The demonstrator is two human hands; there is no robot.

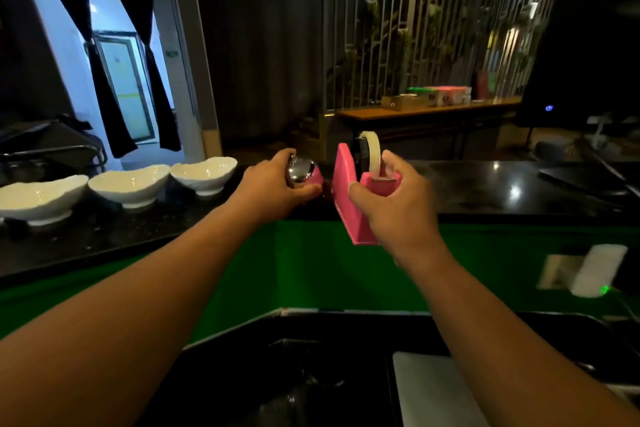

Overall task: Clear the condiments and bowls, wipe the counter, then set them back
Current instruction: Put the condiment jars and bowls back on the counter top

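1. Two hands work at the back edge of the dark counter. The left hand is wrapped around a small desk bell with a chrome dome and pink base. The right hand is clamped on a pink tape dispenser, thumb on its near side and fingers over the top.
2. I judge the bell small and stiff, but its polished dome looks slippery. Gripping low around the pink base, as the left thumb does, seems the safer hold.
3. The dispenser is tilted and looks lifted off the counter, though its far end is hidden. Such bases are often weighted, so it may be heavier than it looks. The body is the place to hold, away from the cutter end and the tape roll.
4. Three white bowls stand in a row on the counter to the left, well apart from both hands. They look like glazed ceramic, so hard, smooth and breakable.
5. Each bowl appears empty, though the nearest interior is only partly visible.
6. Lifting each bowl with fingers under the foot and thumb on the rim seems wise.
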